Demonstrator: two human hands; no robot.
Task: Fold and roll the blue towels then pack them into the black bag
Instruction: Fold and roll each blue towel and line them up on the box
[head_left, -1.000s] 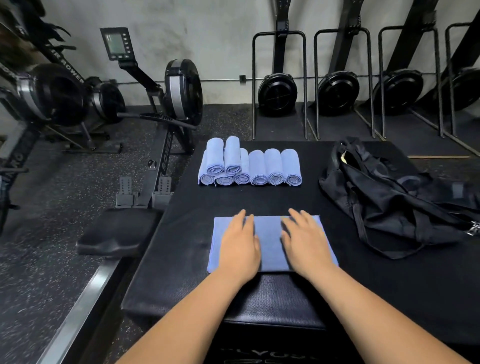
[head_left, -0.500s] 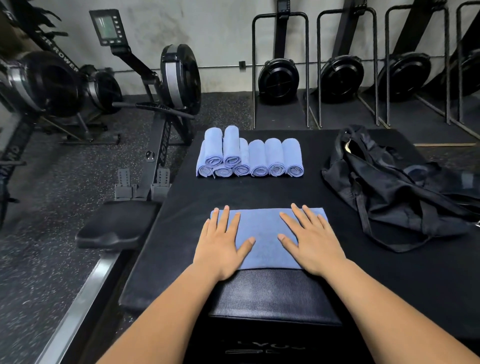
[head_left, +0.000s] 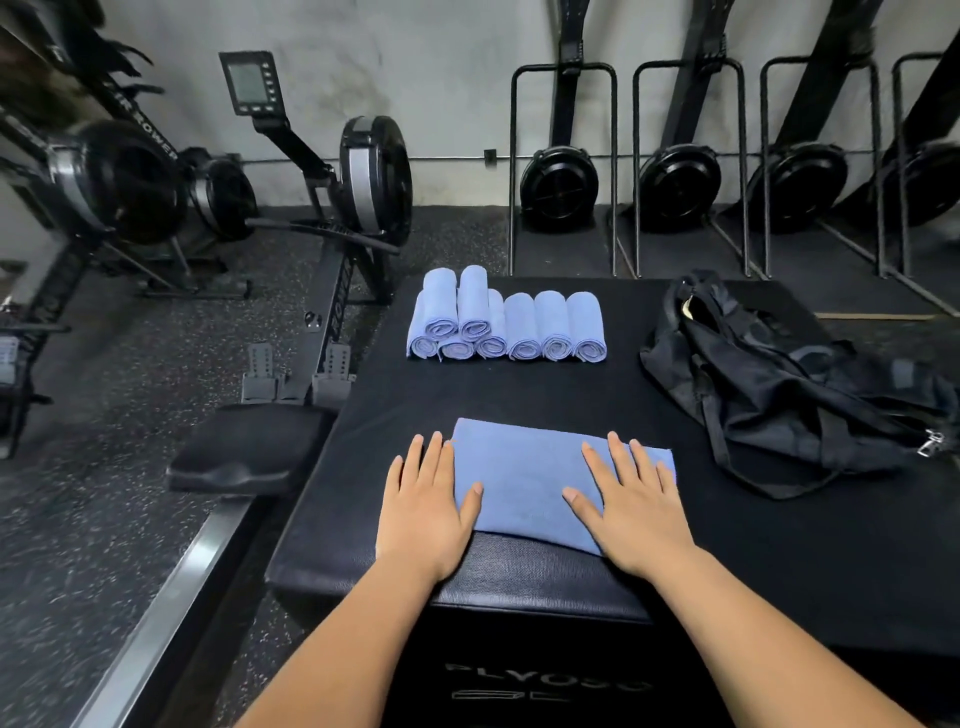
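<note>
Crosswise, blue towel (head_left: 524, 483), long axis left-right, beneath flat, straight-fingered left grip (head_left: 423, 512) and right grip (head_left: 631, 509).

rolled towels (head_left: 523, 332): 8, probably | flat towel (head_left: 524, 483): 1 | black bag (head_left: 779, 395): 1 | upright rowers (head_left: 559, 187): 4

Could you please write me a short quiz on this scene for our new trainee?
1. True or false: the bag lies right of the flat towel.
2. How many rolled towels sit at the back of the box?
3. The left hand and right hand are: A gripping the bag; B lying flat at the flat towel's ends; C holding a roll.
Key: 1 true; 2 eight; 3 B.
</note>
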